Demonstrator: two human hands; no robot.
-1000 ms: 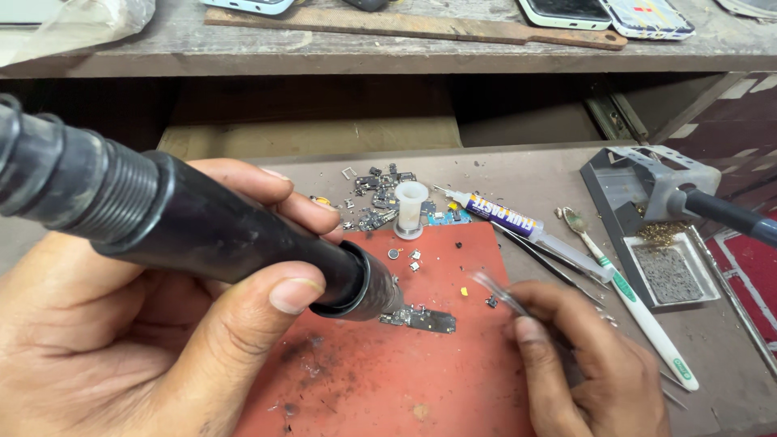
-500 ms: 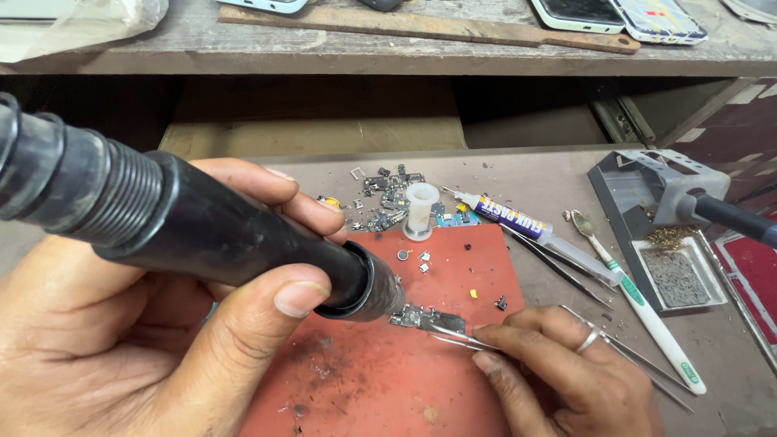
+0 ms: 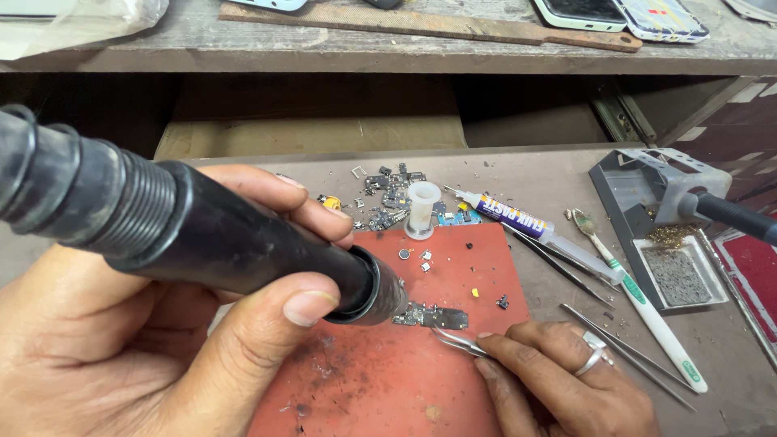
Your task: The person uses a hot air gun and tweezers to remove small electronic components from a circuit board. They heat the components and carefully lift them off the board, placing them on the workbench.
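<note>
My left hand (image 3: 154, 356) grips a thick black hot-air tool handle (image 3: 202, 235), its nozzle pointing down at a small dark circuit board (image 3: 433, 316) lying on a red work mat (image 3: 388, 380). My right hand (image 3: 566, 384), with a ring on one finger, holds metal tweezers (image 3: 455, 341) whose tips touch the near edge of the board. Tiny loose components lie scattered on the mat beyond the board.
A small white cylinder (image 3: 423, 209) stands at the mat's far edge beside a pile of tiny parts (image 3: 388, 198). A syringe tube (image 3: 526, 226), spare tweezers (image 3: 623, 348), a toothbrush (image 3: 647, 311) and a soldering iron stand (image 3: 664, 235) lie to the right. Phones (image 3: 615, 12) rest on the upper shelf.
My right hand moved left and brought the tweezers down to the circuit board's edge. The hot-air tool stayed almost still over the board.
</note>
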